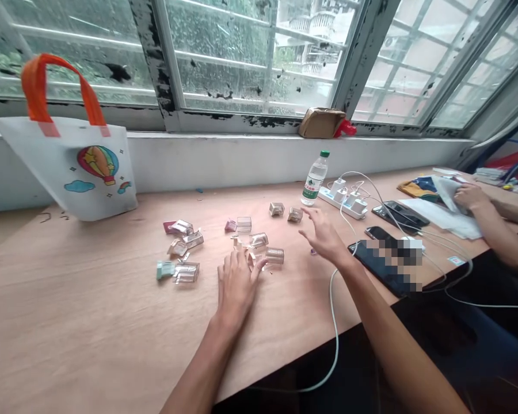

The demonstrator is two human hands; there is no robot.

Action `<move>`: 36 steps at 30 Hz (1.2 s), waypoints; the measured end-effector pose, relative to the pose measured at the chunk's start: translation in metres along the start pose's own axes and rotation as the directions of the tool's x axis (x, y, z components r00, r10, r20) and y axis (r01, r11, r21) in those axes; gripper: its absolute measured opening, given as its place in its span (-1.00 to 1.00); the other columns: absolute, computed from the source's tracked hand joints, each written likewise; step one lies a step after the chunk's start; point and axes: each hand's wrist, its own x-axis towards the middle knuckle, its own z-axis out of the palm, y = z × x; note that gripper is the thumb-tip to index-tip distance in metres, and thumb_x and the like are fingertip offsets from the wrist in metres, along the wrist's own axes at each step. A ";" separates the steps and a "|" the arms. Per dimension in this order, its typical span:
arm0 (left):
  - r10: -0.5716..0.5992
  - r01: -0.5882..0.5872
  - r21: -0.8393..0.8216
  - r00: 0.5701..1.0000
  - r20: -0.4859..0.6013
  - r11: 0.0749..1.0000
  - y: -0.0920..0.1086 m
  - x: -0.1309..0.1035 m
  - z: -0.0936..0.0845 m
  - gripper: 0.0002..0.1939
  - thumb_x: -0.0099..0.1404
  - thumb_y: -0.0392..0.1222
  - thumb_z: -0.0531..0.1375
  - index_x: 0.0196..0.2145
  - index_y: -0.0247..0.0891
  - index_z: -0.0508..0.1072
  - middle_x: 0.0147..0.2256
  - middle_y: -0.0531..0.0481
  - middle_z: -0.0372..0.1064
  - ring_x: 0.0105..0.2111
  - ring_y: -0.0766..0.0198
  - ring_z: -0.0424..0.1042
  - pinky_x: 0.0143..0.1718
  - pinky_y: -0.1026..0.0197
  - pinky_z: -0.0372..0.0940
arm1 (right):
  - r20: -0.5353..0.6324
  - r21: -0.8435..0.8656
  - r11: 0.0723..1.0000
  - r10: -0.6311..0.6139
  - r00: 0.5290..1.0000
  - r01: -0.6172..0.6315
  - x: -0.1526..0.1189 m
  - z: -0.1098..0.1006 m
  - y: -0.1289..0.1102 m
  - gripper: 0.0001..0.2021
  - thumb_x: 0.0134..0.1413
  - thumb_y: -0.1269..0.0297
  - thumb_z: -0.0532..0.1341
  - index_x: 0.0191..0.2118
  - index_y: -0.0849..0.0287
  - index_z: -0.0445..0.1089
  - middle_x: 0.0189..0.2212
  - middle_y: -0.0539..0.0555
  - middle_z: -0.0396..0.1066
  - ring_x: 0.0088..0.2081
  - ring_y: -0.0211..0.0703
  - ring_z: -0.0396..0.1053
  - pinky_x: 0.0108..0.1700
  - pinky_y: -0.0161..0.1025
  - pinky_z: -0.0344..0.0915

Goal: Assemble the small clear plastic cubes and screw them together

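Note:
My left hand (237, 279) rests on the table with its fingers stretched out. Its fingertips and thumb are at a group of small clear plastic pieces, partly hiding a pinkish one; a clear rounded piece (275, 256) lies just right of the thumb. Above the tabletop, my right hand (326, 236) has its fingers apart and nothing visibly held. Nearest to it is a small gold-brown clear box (294, 215), with a similar box (277, 209) on its left. Farther left lie several clear cases with coloured parts, among them a mint green piece (164, 269) and a dark pink piece (170, 227).
A white bag (106, 198) with orange handles stands at the left. Behind my right hand are a water bottle (314, 181) and a power strip (345, 202) with cables. Phones (382, 267) lie at the right, where another person's hand (472, 196) touches some packaging.

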 end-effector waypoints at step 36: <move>0.380 -0.292 -0.370 0.905 0.192 0.882 -0.066 -0.103 -0.095 -0.58 0.45 -0.19 0.15 0.23 -0.04 0.34 0.14 -0.04 0.47 0.24 0.08 0.35 0.45 -0.24 -0.10 | 0.209 0.653 0.756 -0.233 0.950 0.042 -0.138 0.019 -0.157 -0.53 0.21 0.25 0.35 0.21 -0.19 0.40 0.08 0.06 0.49 0.01 0.00 0.48 0.02 -0.08 0.49</move>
